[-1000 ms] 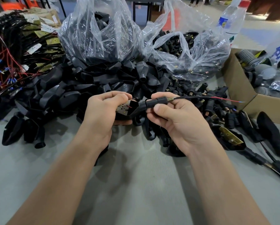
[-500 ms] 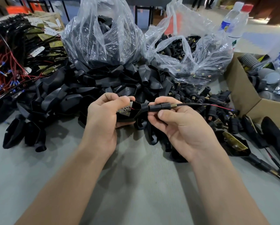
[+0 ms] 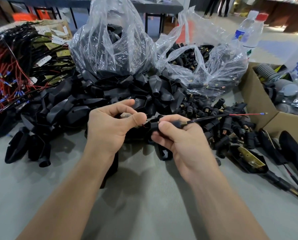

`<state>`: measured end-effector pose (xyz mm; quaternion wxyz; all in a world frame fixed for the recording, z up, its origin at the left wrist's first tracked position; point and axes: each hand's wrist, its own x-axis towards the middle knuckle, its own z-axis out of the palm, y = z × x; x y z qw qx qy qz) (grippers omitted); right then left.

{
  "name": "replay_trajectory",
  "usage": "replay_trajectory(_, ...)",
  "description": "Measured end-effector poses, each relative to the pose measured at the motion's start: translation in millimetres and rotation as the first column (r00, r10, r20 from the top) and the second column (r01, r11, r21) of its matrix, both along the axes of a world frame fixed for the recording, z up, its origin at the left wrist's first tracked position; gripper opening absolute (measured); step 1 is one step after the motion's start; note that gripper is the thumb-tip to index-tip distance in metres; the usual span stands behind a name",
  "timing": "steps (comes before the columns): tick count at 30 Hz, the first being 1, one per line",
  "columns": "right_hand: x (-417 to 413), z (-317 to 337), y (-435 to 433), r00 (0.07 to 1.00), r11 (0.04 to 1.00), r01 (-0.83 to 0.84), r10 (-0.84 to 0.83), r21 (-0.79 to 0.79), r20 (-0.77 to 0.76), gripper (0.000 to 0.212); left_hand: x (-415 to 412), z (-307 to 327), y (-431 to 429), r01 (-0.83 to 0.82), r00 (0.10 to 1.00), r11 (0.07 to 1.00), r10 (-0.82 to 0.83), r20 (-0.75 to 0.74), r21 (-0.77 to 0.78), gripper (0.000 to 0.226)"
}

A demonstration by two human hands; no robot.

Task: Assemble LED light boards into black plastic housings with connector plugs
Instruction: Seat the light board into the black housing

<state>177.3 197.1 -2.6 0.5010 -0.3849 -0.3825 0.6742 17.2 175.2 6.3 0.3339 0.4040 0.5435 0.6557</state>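
Table (image 3: 144, 201): a grey surface. We reach both forearms across it, and our hands meet above its middle.
Housing pile (image 3: 86, 104): loose black shells are heaped behind our hands and spread to the left.
Housing bag (image 3: 110, 49): a clear plastic sack with more black shells stands behind the pile.
Plug bag (image 3: 203, 66): a second clear sack, to the right of the first, holds small black plugs.
Wire bundle (image 3: 15, 66): red and black leads with tags lie at the far left.
Cardboard box (image 3: 255, 101): open, at the right edge.
Loose plugs (image 3: 231, 129): scattered between our right hand and the box.
Left hand (image 3: 110, 130): our fingers are curled and the thumb is pressed down, gripping the wide end of the held housing.
Right hand (image 3: 181, 144): our thumb and fingers pinch the connector plug where it meets the housing's neck.
Held housing (image 3: 152, 129): it sits between the two hands, mostly covered by them, with only the black neck showing.
Connector plug (image 3: 177, 123): it sits against the neck, just past our right thumb, brass collar pointing right.
Lead (image 3: 212, 118): a black sleeve runs right from the plug and ends in a red wire with a blue tip.
LED board (image 3: 125, 115): a pale sliver under our left index finger. We cannot tell how far in it sits.
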Motion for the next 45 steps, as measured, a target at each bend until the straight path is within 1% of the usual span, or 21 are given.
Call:
replay_trajectory(2,-4,-2,-2,0.998,0.997,0.068,-0.068,0.026,0.001,0.024,-2,-1,2,-0.054,0.997,0.999,0.054,-0.049,0.006,0.023)
replay_trajectory(4,-5,0,-1,0.994,0.994,0.104,-0.103,0.023,-0.048,0.032,-1,-2,3,-0.027,0.998,0.999,0.029,0.055,-0.035,0.025)
replay_trajectory(6,-3,1,-1,0.987,0.994,0.106,-0.106,-0.009,-0.118,0.037,1,-3,3,0.009,0.982,0.991,0.016,0.187,-0.131,0.028)
replay_trajectory(10,2,2,1,0.976,0.997,0.063,-0.071,-0.045,-0.206,0.041,11,-3,2,0.011,0.958,0.975,0.052,0.282,-0.220,0.021)
replay_trajectory(12,3,4,2,0.971,0.999,0.026,-0.036,-0.044,-0.238,0.043,16,-3,1,-0.065,0.961,0.981,0.111,0.254,-0.184,0.017)
replay_trajectory(15,3,5,2,0.957,0.996,-0.035,0.010,-0.080,-0.289,0.043,18,-4,-2,-0.204,0.972,0.978,0.207,0.108,-0.041,0.014)
replay_trajectory(17,4,6,2,0.949,0.992,-0.055,0.017,-0.110,-0.315,0.041,16,-3,-1,-0.237,0.971,0.971,0.236,0.043,0.038,0.030)
replay_trajectory(18,4,6,1,0.946,0.991,-0.060,0.018,-0.119,-0.324,0.039,14,-3,-1,-0.232,0.972,0.972,0.231,0.043,0.036,0.038)
replay_trajectory(19,3,6,0,0.943,0.990,-0.067,0.024,-0.120,-0.333,0.036,13,-4,0,-0.202,0.977,0.979,0.201,0.076,0.006,0.039)
replay_trajectory(20,3,7,0,0.938,0.990,-0.076,0.031,-0.117,-0.344,0.033,13,-1,-1,-0.131,0.980,0.990,0.138,0.146,-0.051,0.032)
replay_trajectory(22,3,8,-1,0.937,0.990,-0.082,0.038,-0.112,-0.347,0.031,15,2,-2,0.083,0.957,0.984,-0.034,0.288,-0.160,0.006)
replay_trajectory(24,6,10,0,0.954,0.992,-0.086,0.054,-0.096,-0.293,0.033,15,4,-3,0.186,0.935,0.961,-0.109,0.336,-0.206,0.015)
replay_trajectory(26,9,11,-1,0.983,0.995,-0.082,0.072,-0.049,-0.171,0.024,13,5,-4,0.145,0.948,0.971,-0.082,0.309,-0.188,0.019)
replay_trajectory(28,11,13,-2,0.991,0.997,-0.076,0.075,-0.011,-0.115,0.018,12,5,-4,0.092,0.960,0.986,-0.051,0.275,-0.139,0.014)
replay_trajectory(30,11,13,-2,0.983,0.996,-0.084,0.078,-0.029,-0.166,0.017,14,6,-4,0.039,0.964,0.994,-0.010,0.267,-0.102,0.006)
replay_trajectory(32,13,15,-1,0.969,0.994,-0.093,0.076,-0.065,-0.234,0.018,16,4,-3,-0.002,0.962,0.996,0.026,0.273,-0.089,0.014)
replay_trajectory(34,15,16,0,0.963,0.993,-0.084,0.059,-0.084,-0.263,0.022,18,4,-2,-0.019,0.966,0.992,0.049,0.254,-0.121,0.013)
replay_trajectory(36,16,16,0,0.965,0.994,-0.061,0.035,-0.092,-0.261,0.024,16,3,-3,0.048,0.967,0.987,-0.008,0.254,-0.152,0.019)
replay_trajectory(40,16,15,2,0.969,0.995,-0.026,0.003,-0.092,-0.246,0.020,9,5,-4,0.260,0.902,0.959,-0.200,0.384,-0.110,0.027)
replay_trajectory(43,18,14,4,0.969,0.997,-0.041,0.024,-0.066,-0.244,0.018,4,4,-3,0.305,0.877,0.948,-0.244,0.414,-0.087,0.016)
replay_trajectory(45,20,14,4,0.970,0.997,-0.057,0.044,-0.048,-0.240,0.017,4,3,-3,0.323,0.868,0.943,-0.262,0.423,-0.079,0.024)
